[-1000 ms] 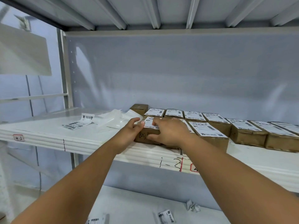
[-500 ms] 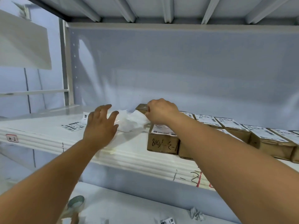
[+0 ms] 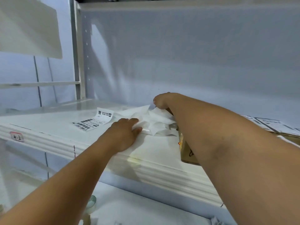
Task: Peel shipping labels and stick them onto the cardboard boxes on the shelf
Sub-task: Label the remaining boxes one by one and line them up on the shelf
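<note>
On the shelf (image 3: pixel 48 127), at left, a printed label (image 3: pixel 95 120) lies flat. Beside it the left hand (image 3: pixel 125 132) rests spread on a heap of white sheets (image 3: pixel 154 122). The right hand (image 3: pixel 162 100) pinches the heap's far edge, by a cardboard box (image 3: pixel 186 148). They seem to be seeking the next label, which must then be peeled free.

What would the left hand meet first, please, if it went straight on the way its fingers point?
The left hand would run straight into the pile of white backing sheets, which its fingertips seem to touch already; depth is unclear.
</note>
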`<state>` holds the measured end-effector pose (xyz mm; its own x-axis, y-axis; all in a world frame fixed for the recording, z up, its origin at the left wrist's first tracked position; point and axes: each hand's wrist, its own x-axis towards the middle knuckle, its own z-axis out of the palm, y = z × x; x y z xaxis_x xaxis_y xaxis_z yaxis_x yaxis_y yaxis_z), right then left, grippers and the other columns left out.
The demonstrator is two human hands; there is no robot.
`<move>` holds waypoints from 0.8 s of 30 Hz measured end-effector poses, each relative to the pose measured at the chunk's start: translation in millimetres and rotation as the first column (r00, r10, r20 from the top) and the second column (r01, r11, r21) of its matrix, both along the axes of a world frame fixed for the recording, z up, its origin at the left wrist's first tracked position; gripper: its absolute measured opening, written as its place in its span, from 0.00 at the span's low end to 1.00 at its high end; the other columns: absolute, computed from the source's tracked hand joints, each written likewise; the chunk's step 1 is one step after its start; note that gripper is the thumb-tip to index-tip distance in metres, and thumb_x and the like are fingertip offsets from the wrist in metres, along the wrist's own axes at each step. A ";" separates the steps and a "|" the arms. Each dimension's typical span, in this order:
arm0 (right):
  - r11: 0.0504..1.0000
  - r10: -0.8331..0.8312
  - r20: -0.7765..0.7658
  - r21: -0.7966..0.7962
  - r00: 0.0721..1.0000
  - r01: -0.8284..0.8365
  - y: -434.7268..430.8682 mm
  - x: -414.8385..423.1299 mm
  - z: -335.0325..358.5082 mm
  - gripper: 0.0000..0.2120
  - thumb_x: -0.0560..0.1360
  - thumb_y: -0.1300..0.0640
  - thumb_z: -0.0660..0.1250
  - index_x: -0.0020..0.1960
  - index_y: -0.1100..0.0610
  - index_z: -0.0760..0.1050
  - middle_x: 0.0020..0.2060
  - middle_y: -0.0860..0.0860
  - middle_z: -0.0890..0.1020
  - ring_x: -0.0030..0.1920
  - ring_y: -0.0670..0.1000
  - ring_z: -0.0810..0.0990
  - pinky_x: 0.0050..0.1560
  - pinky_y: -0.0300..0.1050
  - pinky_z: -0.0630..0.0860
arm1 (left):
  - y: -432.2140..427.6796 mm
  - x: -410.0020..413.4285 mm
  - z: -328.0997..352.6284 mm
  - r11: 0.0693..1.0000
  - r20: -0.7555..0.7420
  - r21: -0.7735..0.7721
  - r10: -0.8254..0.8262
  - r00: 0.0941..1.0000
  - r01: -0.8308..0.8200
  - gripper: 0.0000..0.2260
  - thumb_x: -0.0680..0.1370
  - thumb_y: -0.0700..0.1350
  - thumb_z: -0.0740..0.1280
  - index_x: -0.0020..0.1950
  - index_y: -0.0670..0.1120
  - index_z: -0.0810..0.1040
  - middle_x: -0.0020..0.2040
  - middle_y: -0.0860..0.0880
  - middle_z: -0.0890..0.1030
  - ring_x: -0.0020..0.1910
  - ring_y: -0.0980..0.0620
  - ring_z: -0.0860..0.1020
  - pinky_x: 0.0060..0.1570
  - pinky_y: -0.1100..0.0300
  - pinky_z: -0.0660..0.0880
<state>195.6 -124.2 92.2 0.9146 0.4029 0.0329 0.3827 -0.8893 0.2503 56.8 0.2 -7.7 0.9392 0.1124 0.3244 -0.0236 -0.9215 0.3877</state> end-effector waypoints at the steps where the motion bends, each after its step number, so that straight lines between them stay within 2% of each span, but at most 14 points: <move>1: 1.000 -0.009 -0.033 0.023 0.999 0.010 -1.8 4.4 -2.7 0.20 0.82 0.53 0.49 0.71 0.56 0.67 0.70 0.51 0.69 0.66 0.56 0.69 0.67 0.50 0.65 | 0.3 0.6 -0.4 1.000 0.001 0.006 0.008 1.000 -0.008 0.15 0.79 0.57 0.55 0.63 0.53 0.69 0.60 0.44 0.75 0.59 0.41 0.73 0.59 0.47 0.70; 3: 0.996 -0.018 -0.109 0.090 0.994 0.028 -4.4 6.4 -8.5 0.22 0.82 0.48 0.48 0.71 0.56 0.66 0.62 0.50 0.70 0.62 0.54 0.71 0.63 0.49 0.65 | -0.7 0.7 -1.2 0.999 0.017 0.024 0.037 0.999 -0.037 0.19 0.79 0.56 0.57 0.69 0.53 0.65 0.67 0.44 0.70 0.64 0.41 0.69 0.63 0.48 0.67; 5: 0.995 0.004 -0.127 0.100 0.992 0.009 -5.1 10.9 -15.0 0.23 0.81 0.46 0.46 0.69 0.55 0.67 0.68 0.52 0.70 0.63 0.57 0.71 0.64 0.51 0.65 | -3.0 -1.8 -1.6 0.997 0.031 0.027 0.068 0.997 -0.069 0.24 0.79 0.55 0.59 0.73 0.54 0.60 0.72 0.44 0.64 0.69 0.42 0.64 0.66 0.50 0.64; 8: 0.995 0.039 -0.070 0.092 0.997 -0.033 -10.2 7.3 -17.8 0.20 0.83 0.50 0.45 0.70 0.53 0.65 0.71 0.53 0.66 0.62 0.56 0.67 0.67 0.50 0.60 | -5.4 -4.8 -1.3 0.994 0.047 0.013 0.109 0.993 -0.110 0.27 0.78 0.55 0.60 0.75 0.54 0.56 0.75 0.44 0.57 0.72 0.42 0.59 0.69 0.50 0.61; 10: 0.995 0.024 -0.063 0.103 0.998 -0.018 -14.1 2.7 -18.1 0.19 0.84 0.53 0.45 0.73 0.52 0.62 0.72 0.53 0.63 0.60 0.55 0.65 0.66 0.48 0.59 | -6.6 -6.8 -1.7 0.993 0.061 -0.001 0.122 0.991 -0.122 0.28 0.78 0.56 0.61 0.75 0.54 0.55 0.75 0.44 0.56 0.73 0.42 0.58 0.69 0.48 0.61; 13: 0.984 -0.043 -0.044 0.170 0.998 0.050 -12.7 3.9 -22.5 0.19 0.82 0.54 0.48 0.72 0.48 0.61 0.71 0.58 0.59 0.64 0.61 0.62 0.66 0.57 0.63 | -7.9 -8.3 -1.3 0.994 0.085 -0.011 0.105 0.991 -0.104 0.30 0.78 0.57 0.61 0.76 0.53 0.54 0.75 0.44 0.57 0.72 0.42 0.59 0.69 0.48 0.61; 15: 0.957 -0.085 0.008 0.280 0.996 0.079 -11.2 4.8 -21.2 0.17 0.81 0.54 0.49 0.69 0.46 0.61 0.69 0.60 0.56 0.65 0.64 0.63 0.64 0.60 0.66 | -9.9 -10.8 -0.3 0.996 0.101 -0.019 0.088 0.991 -0.086 0.31 0.78 0.58 0.61 0.76 0.52 0.53 0.75 0.45 0.58 0.72 0.43 0.59 0.69 0.49 0.60; 19: 0.849 -0.184 0.291 0.528 0.939 0.003 -13.7 -8.2 3.1 0.15 0.81 0.49 0.54 0.67 0.44 0.64 0.67 0.59 0.58 0.62 0.67 0.65 0.62 0.59 0.68 | -14.0 -16.0 7.9 0.979 0.140 -0.193 0.098 0.985 -0.070 0.34 0.77 0.60 0.61 0.77 0.50 0.50 0.73 0.43 0.62 0.71 0.43 0.62 0.68 0.51 0.60; 21: 0.837 -0.188 0.325 0.547 0.927 -0.022 -10.4 -18.1 16.1 0.16 0.80 0.45 0.56 0.67 0.43 0.63 0.69 0.60 0.55 0.63 0.70 0.63 0.64 0.62 0.66 | -14.4 -16.2 12.4 0.937 0.176 -0.338 0.156 0.972 -0.089 0.31 0.78 0.59 0.59 0.76 0.47 0.53 0.71 0.40 0.65 0.69 0.42 0.64 0.67 0.51 0.61; 24: 0.835 -0.148 0.334 0.547 0.931 -0.063 -3.6 -38.8 29.8 0.15 0.79 0.43 0.57 0.64 0.44 0.62 0.69 0.59 0.55 0.61 0.70 0.63 0.63 0.62 0.66 | -5.4 -12.3 17.2 0.837 0.208 -0.494 0.378 0.902 -0.236 0.24 0.81 0.53 0.55 0.73 0.42 0.58 0.67 0.37 0.68 0.65 0.38 0.68 0.66 0.47 0.63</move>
